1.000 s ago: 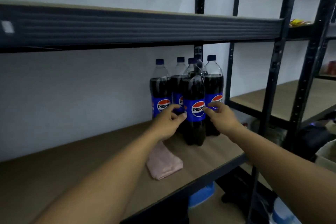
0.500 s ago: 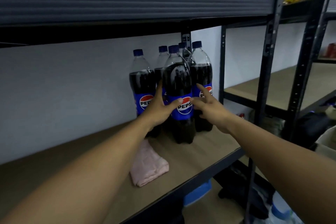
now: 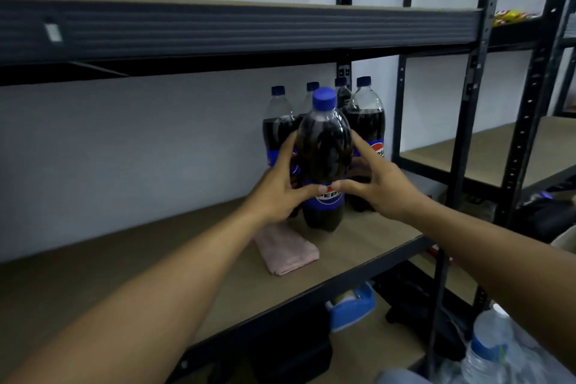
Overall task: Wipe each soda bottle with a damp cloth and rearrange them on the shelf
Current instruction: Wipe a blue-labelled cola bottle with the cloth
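Both the left hand and right hand grip the near Pepsi bottle; a folded pink cloth lies just left.

Wall: white and plain, at the back.
Neighbouring rack: black posts, tan boards, at right.
Yellow packets: on that rack's top board.
Blue box: on the floor, low in view.
Clear plastic bottle: blue band — bottom right corner.
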Tool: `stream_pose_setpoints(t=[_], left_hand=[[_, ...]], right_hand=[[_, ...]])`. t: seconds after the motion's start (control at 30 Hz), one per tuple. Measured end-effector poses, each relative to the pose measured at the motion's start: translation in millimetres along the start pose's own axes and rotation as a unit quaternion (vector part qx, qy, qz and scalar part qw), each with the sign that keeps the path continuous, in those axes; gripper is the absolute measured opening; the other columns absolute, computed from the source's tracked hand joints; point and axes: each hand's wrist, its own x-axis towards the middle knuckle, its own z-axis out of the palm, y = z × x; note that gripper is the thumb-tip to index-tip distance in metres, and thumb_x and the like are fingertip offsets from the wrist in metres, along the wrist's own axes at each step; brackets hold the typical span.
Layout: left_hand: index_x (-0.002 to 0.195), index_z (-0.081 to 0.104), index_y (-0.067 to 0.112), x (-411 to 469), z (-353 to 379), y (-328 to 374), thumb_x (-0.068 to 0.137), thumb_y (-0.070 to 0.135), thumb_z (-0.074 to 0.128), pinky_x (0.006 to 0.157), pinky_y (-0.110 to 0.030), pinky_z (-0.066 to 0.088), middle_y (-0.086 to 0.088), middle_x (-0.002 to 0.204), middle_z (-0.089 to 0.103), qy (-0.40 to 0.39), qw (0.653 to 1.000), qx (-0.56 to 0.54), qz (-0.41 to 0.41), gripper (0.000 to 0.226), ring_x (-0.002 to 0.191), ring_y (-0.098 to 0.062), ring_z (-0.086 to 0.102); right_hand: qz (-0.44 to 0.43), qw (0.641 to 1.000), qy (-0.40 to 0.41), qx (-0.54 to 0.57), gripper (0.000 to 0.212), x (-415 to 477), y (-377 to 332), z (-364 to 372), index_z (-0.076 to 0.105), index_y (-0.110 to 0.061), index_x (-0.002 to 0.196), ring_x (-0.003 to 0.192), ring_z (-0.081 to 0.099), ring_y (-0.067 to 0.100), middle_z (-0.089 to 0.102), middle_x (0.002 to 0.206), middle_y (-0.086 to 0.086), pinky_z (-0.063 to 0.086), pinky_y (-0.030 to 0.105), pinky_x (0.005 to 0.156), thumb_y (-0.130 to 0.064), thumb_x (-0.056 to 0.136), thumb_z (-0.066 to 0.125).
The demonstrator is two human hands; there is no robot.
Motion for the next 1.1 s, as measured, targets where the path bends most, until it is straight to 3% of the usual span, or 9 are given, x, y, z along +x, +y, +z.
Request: stream_pose_setpoints(t=[0.17,0.27,0.37,0.53,0.7,0.77,0.83,0.97,1.1], left_hand=[[0.162,0.014,0.04,-29.9,-60.1,15.5,0.085,0.027,0.086,0.108,-0.042,0.054,0.012,0.153,0.043,-0.003,1.0,0.013,0.001,0.106,0.142,-0.016,0.049],[0.162,0.015,0.04,-48.8,-92.0,16.4,0.086,0.028,0.084,0.093,-0.026,0.059,0.012,0.152,0.041,-0.003,0.999,0.033,-0.007,0.104,0.135,-0.006,0.05],[0.159,0.02,0.039,-65.5,-118.2,13.4,0.089,0.027,0.081,0.076,-0.011,0.056,0.015,0.146,0.039,-0.01,0.999,0.043,-0.029,0.094,0.119,0.005,0.049],[0.163,0.02,0.034,-87.8,-144.8,-3.7,0.086,0.03,0.083,0.087,-0.02,0.059,0.015,0.152,0.042,-0.024,0.998,0.03,-0.057,0.099,0.129,0.006,0.048],[0.159,0.026,0.035,-98.3,-151.5,-16.8,0.086,0.03,0.083,0.085,-0.019,0.058,0.023,0.144,0.046,-0.017,0.997,0.015,-0.075,0.093,0.125,0.013,0.048],[0.157,0.026,0.036,-96.1,-152.8,-20.2,0.088,0.026,0.081,0.079,-0.017,0.058,0.028,0.135,0.046,-0.007,0.996,0.003,-0.088,0.088,0.115,0.017,0.051],[0.157,0.025,0.036,-93.7,-150.9,-22.4,0.088,0.034,0.079,0.079,-0.023,0.06,0.024,0.131,0.049,0.006,0.994,-0.033,-0.105,0.088,0.116,0.007,0.056],[0.157,0.024,0.039,-91.5,-128.9,-29.4,0.088,0.06,0.067,0.089,-0.033,0.059,0.016,0.133,0.057,0.058,0.982,-0.123,-0.132,0.084,0.117,-0.008,0.063],[0.155,0.033,0.035,-87.0,-93.0,-37.2,0.087,0.07,0.064,0.089,-0.03,0.061,0.014,0.135,0.063,0.161,0.961,-0.199,-0.104,0.083,0.111,-0.004,0.07]], right_hand=[[-0.034,0.997,-0.022,0.063,0.101,0.4,-49.0,32.1,0.016,-0.059,0.16,0.135,0.06,0.011,0.067,0.14,-0.003,0.049,0.048,0.115,-0.037,0.086,0.08],[-0.033,0.995,-0.033,0.089,0.099,3.3,-69.1,56.4,0.016,-0.054,0.162,0.138,0.055,0.014,0.058,0.151,-0.002,0.051,0.032,0.109,-0.031,0.09,0.08],[-0.038,0.99,-0.053,0.122,0.093,7.2,-83.3,81.1,0.021,-0.049,0.162,0.128,0.06,0.009,0.061,0.142,-0.008,0.055,0.022,0.099,-0.025,0.092,0.079],[-0.028,0.985,-0.082,0.15,0.079,11.6,-93.5,116.9,0.029,-0.055,0.149,0.106,0.073,0.002,0.075,0.119,-0.006,0.06,0.018,0.079,-0.023,0.095,0.077],[0.001,0.984,-0.092,0.153,0.093,16.9,-97.3,132.6,0.017,-0.046,0.162,0.095,0.07,-0.004,0.069,0.113,-0.014,0.057,0.014,0.072,-0.027,0.094,0.077],[0.0,0.986,-0.088,0.138,0.094,19.7,-99.2,134.9,0.016,-0.047,0.162,0.101,0.069,0.0,0.067,0.118,-0.01,0.058,0.019,0.079,-0.035,0.092,0.078],[0.003,0.989,-0.081,0.121,0.095,22.1,-97.5,137.5,0.019,-0.045,0.164,0.114,0.067,0.01,0.069,0.128,-0.003,0.058,0.031,0.094,-0.05,0.088,0.076],[0.022,0.987,-0.041,0.153,0.055,26.1,-73.3,145.9,0.05,-0.046,0.147,0.122,0.067,0.011,0.07,0.132,-0.008,0.053,0.046,0.106,-0.071,0.097,0.052],[0.098,0.994,-0.032,-0.023,0.035,20.6,-28.7,165.7,0.061,-0.024,0.137,0.124,0.063,0.024,0.068,0.136,0.004,0.046,0.032,0.096,-0.042,0.109,0.05]])
